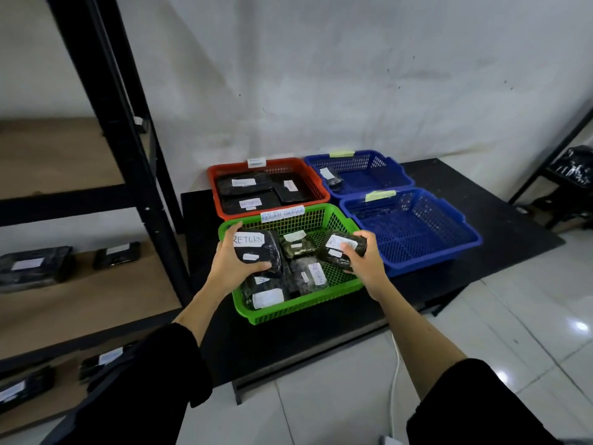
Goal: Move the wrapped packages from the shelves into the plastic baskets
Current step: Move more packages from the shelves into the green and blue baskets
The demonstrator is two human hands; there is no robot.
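Both my hands hover over the green basket [337,293], left hand [231,265] fingers curled round a RETURN package [256,252], right hand [364,262] pinching a smaller package [343,248]; basket floor directly below both.

near blue basket [414,231] lies open; green basket [298,303] crowded with packages.

Head camera — forward, down, near baskets [321,220].

black floor mat [449,268], white tiles [529,316], white wall [353,75]
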